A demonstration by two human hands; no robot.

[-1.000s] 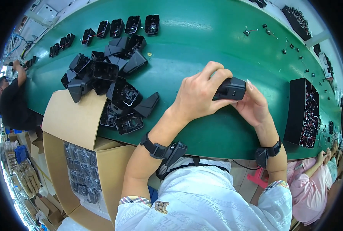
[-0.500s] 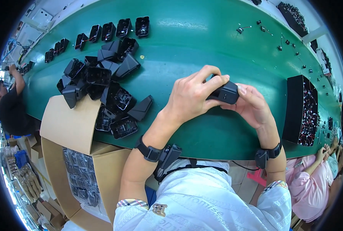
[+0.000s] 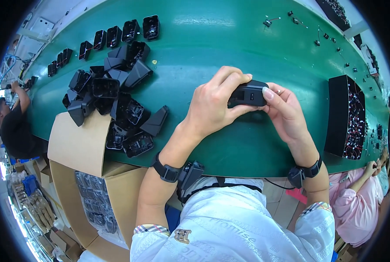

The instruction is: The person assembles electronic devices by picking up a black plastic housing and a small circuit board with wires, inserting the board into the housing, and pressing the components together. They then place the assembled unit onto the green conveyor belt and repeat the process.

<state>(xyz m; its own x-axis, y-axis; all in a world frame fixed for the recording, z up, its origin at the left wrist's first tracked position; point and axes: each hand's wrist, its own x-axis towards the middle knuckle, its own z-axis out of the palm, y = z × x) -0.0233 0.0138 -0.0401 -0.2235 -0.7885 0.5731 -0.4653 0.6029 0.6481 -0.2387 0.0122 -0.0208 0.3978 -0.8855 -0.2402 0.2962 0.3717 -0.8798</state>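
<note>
A black plastic housing [image 3: 251, 94] with a small slot in its face is held between both hands above the green table [image 3: 195, 56]. My left hand [image 3: 217, 97] is closed round its left part, the thumb along the lower edge. My right hand [image 3: 284, 109] pinches the right end, thumb on the near corner. Something small and pale shows at the right fingertips, too small to name. To the left lies a heap of similar black housings [image 3: 105, 88], some with their hollow insides showing.
Several black housings [image 3: 151, 28] stand in a row along the far left. An open carton [image 3: 120, 196] with wrapped parts is at lower left. On the right stands a black box [image 3: 336, 115] of small wired parts; others lie scattered beyond. Other people sit at both sides.
The housing has been turned in my hands, so that its slotted face now shows more fully. My left hand has moved slightly up and left.
</note>
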